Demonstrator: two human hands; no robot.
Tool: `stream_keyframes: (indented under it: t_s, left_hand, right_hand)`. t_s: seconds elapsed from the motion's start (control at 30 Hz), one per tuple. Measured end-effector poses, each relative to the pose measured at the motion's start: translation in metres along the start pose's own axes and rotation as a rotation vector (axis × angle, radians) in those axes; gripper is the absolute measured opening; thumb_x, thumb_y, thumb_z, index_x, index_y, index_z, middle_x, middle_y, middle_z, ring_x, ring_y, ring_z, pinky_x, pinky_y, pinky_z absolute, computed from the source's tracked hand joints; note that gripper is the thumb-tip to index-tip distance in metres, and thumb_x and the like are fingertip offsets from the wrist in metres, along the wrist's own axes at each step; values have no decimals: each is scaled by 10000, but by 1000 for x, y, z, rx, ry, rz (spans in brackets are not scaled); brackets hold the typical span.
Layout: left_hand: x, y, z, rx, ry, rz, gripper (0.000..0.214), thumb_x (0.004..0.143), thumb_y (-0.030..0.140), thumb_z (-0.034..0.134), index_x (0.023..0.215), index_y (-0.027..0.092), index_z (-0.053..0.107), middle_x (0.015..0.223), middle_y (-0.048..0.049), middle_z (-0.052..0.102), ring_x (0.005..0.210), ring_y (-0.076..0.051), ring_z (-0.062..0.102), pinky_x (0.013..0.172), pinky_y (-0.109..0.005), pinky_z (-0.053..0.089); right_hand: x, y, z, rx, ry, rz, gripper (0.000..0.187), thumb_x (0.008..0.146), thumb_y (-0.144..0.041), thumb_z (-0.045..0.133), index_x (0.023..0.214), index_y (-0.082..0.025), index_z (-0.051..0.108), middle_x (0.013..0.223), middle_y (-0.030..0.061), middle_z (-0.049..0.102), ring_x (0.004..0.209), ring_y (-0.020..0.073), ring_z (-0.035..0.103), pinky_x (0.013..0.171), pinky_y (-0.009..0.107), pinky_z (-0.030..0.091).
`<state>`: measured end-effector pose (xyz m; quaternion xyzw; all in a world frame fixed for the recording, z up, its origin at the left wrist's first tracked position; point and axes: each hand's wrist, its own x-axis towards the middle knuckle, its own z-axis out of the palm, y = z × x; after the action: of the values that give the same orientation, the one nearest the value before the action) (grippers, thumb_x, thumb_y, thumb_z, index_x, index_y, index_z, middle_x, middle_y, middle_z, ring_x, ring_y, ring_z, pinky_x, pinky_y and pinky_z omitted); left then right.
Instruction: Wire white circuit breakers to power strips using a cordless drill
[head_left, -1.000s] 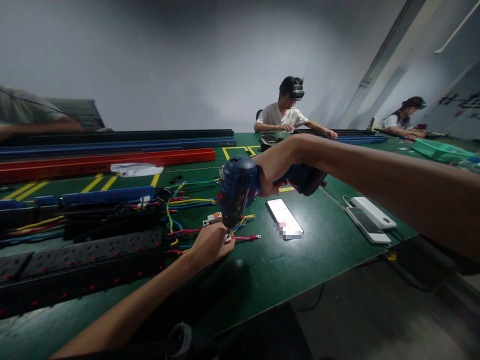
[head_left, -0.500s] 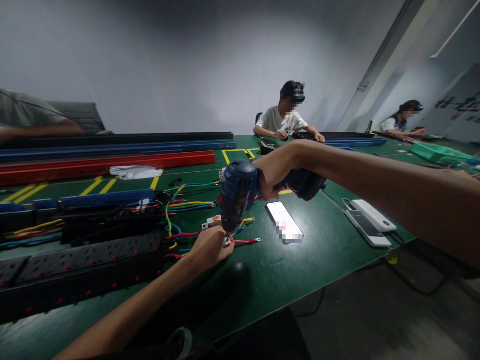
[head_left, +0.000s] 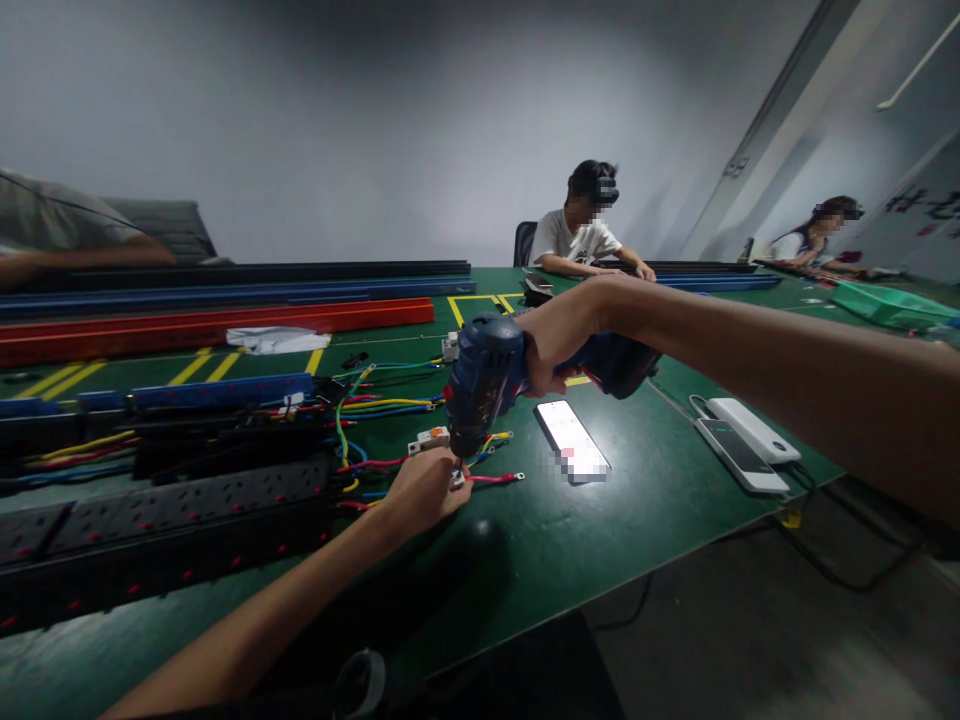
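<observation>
My right hand (head_left: pixel 551 345) is wrapped round the grip of a blue cordless screwdriver (head_left: pixel 484 380), whose nose points down at the green table (head_left: pixel 570 540). Under that nose, my left hand (head_left: pixel 424 492) is closed on a small white terminal part (head_left: pixel 456 479) with a red wire (head_left: pixel 491 478) running out to the right. Beside it lie an orange-and-white breaker (head_left: pixel 429 438) and a tangle of red, yellow, blue and green wires (head_left: pixel 367 405). The fingertips hide most of the small part.
Long black socket strips (head_left: pixel 165 520) lie at the left, with blue, red and black rails (head_left: pixel 217 318) behind. A lit phone (head_left: pixel 572 441) lies right of the tool; another phone on a white power bank (head_left: pixel 742 440) is near the table edge. Other people sit across the table.
The view has shifted slightly. Both hands and the screwdriver stay in nearly the same place over the small part.
</observation>
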<state>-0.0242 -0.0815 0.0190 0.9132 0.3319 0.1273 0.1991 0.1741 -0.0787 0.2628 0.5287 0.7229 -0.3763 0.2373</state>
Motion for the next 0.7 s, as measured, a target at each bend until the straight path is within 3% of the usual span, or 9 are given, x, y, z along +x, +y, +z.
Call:
stream_keyframes:
  t_s: [0.7]
  left_hand:
    - [-2, -2, 2, 28, 16, 23, 146, 796, 270, 587, 837, 167, 681, 862, -103, 712, 854, -240, 677, 810, -301, 482]
  right_hand:
    - [-6, -7, 6, 41, 97, 33, 104, 636, -5, 591, 568, -76, 559, 508, -40, 504, 470, 42, 448, 471, 171, 306]
